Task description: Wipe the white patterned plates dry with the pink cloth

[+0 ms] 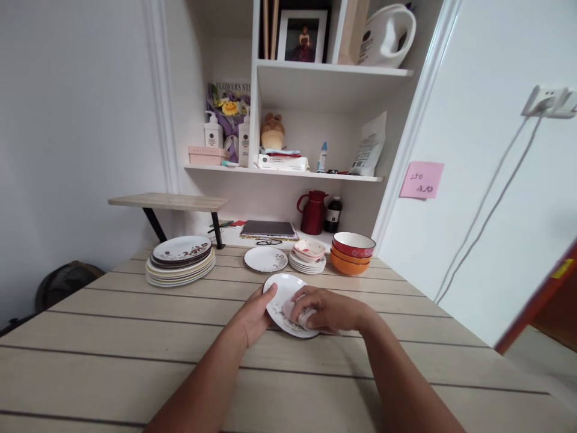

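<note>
A white plate (280,290) with a dark rim and a floral print is tilted up in front of me. My left hand (256,314) grips its left edge, thumb on the face and fingers behind. Bunched in my right hand (322,307) is a pale, crumpled cloth or tissue (288,309), pressed against the plate's lower right face. Behind it, another flower-printed plate (265,260) lies flat on the table. The fingertips of my left hand are hidden under the plate.
Stacked plates (181,264) stand at the left near a small raised shelf (169,202). To the right are small dishes (308,261) in a pile and stacked red and orange bowls (352,255). A red jug (312,213), dark bottle (333,214) and laptop (267,228) sit at the back.
</note>
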A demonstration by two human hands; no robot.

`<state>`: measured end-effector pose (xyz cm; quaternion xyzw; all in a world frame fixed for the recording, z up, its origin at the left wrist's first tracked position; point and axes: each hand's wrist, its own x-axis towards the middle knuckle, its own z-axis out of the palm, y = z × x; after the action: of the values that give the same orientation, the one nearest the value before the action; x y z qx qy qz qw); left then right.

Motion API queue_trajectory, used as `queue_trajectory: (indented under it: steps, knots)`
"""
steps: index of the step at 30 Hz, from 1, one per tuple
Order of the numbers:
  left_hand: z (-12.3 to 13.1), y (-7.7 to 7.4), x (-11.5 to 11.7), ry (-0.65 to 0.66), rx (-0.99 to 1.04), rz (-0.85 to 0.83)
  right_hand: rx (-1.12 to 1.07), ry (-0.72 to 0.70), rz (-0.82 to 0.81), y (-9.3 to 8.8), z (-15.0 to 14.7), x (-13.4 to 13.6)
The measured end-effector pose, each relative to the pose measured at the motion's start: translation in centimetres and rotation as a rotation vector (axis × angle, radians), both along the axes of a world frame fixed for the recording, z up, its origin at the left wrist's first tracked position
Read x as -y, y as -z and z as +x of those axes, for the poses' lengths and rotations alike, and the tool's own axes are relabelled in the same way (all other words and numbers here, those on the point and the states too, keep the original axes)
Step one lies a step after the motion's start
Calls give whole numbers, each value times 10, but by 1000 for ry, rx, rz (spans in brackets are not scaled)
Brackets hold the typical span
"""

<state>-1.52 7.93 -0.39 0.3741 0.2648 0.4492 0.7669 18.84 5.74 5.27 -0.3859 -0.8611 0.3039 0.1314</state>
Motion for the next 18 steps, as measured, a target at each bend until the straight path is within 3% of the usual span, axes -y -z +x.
queue_trajectory:
  steps: [5, 11, 14, 18]
  knots:
    - [-1, 5, -2, -58, 4, -18, 49, 353, 126, 20, 9, -19]
    - [-3, 5, -2, -11, 41, -10, 95, 733, 351, 40, -10, -38]
    - [-3, 4, -1, 31, 79, 11, -80, 800, 445, 41, -23, -41]
    - [-2, 1, 0, 72, 61, 23, -315, 775, 482, 37, -42, -38]
